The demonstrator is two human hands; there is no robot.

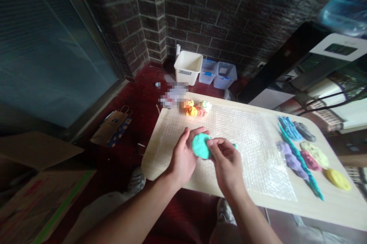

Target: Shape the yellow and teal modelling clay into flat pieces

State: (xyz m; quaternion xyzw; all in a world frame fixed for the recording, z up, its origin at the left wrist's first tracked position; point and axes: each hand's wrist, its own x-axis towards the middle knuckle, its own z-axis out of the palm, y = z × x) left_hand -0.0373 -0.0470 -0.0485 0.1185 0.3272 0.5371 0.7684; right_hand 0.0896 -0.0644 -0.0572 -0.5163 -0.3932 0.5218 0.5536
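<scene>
Bubble wrap (pixel 258 160) is covering much of the pale table (pixel 338 210). Orange lumps (pixel 191 111), a pinkish lump (pixel 202 112) and a whitish-green lump (pixel 205 105) are clustering at the far left edge. At the right end, a teal strand (pixel 304 163) is running slantwise between a purple piece (pixel 292 160) and a rose lump (pixel 310 161); blue (pixel 290 128), grey (pixel 304 131), pale yellow (pixel 314 153) and bright yellow (pixel 338 179) pieces are lying around it. Beyond the table, a white bin (pixel 186 77) and two clear bins are standing by the brick wall; a paper bag (pixel 110 126) is sitting on the floor, left. Both hands are blocking part of the wrap. A turquoise disc (pixel 201 146) is hanging between them above the table. Left hand (pixel 183 156) is spreading loosely, palm up, fingers backing the disc, thumb standing apart. Right hand (pixel 229 158) is pinching the disc's right edge, thumb on top, fingers curling. A greenish bit is peeking out behind the right hand, possibly clay, mostly hidden.
</scene>
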